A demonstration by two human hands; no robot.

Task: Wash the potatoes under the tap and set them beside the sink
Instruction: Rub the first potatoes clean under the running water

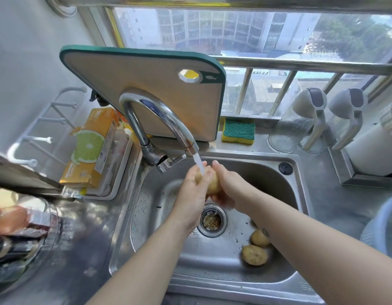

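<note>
A yellow-brown potato (212,182) is held between both hands over the steel sink (146,203), right under the running water from the chrome tap (160,115). My left hand (190,194) wraps its left side, and my right hand (226,186) cups its right side and underside. Two more potatoes lie on the sink floor at the right, one (259,238) close to my right forearm and a larger one (254,255) in front of it. Another potato may sit behind my forearm, mostly hidden.
The drain strainer (212,221) sits just below my hands. A cutting board (146,84) leans behind the tap, a sponge (238,131) beside it. An orange box (91,148) stands in a tray at left. Clear jugs (300,124) stand on the right counter.
</note>
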